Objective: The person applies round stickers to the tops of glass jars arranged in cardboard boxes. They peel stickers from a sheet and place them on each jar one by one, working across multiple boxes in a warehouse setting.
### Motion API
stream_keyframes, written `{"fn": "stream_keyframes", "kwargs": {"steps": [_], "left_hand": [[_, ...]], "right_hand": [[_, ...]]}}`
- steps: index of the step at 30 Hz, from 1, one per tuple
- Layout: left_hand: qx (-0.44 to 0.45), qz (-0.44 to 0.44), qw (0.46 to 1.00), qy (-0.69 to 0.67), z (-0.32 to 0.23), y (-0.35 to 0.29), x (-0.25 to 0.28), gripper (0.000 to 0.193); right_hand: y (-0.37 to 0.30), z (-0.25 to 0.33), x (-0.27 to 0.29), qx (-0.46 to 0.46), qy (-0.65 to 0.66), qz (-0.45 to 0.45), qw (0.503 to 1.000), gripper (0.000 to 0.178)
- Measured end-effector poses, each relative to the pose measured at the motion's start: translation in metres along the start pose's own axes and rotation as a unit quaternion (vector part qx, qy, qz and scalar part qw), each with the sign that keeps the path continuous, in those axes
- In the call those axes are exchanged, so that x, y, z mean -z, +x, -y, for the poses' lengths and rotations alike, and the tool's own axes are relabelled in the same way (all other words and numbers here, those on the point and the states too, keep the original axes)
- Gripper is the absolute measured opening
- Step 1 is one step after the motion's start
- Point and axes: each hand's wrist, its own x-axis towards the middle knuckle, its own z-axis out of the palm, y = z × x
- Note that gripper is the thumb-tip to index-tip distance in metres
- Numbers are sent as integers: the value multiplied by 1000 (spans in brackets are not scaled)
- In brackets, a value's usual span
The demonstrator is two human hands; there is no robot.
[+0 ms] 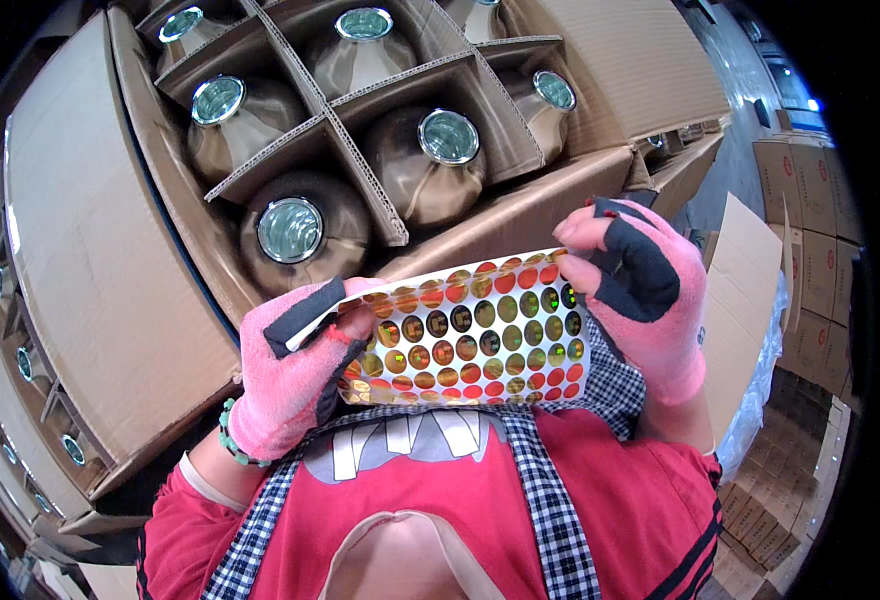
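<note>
A white sheet of round stickers (465,335), shiny gold, red and dark in rows, is held in front of my chest. My left hand (295,355), in a pink glove with bare fingertips, grips its left edge between thumb and fingers. At the sheet's upper right corner, my right hand (635,275) has its bare thumb and forefinger closed in a pinch; its other fingers are curled. Beyond the sheet stands an open cardboard box (520,205) with dividers. Its cells hold several round, brownish metallic glass vessels (425,185) with pale green mouths.
A raised box flap (110,240) lies along the left, with more vessels in a carton (80,460) beyond it. To the right are another flap (745,310), clear plastic wrap (757,390) and stacked closed cartons (810,190).
</note>
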Motion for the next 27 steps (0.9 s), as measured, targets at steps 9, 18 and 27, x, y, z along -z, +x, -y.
{"fn": "stream_keyframes", "kwargs": {"steps": [9, 18, 27], "left_hand": [[33, -9, 999, -41, -5, 5, -1, 22], [46, -1, 999, -26, 1, 8, -2, 20], [36, -5, 999, -36, 2, 6, -1, 20]], "right_hand": [[0, 2, -3, 47, -28, 13, 998, 13], [65, -106, 14, 8, -181, 37, 983, 15], [87, -141, -24, 92, -420, 101, 897, 21]]}}
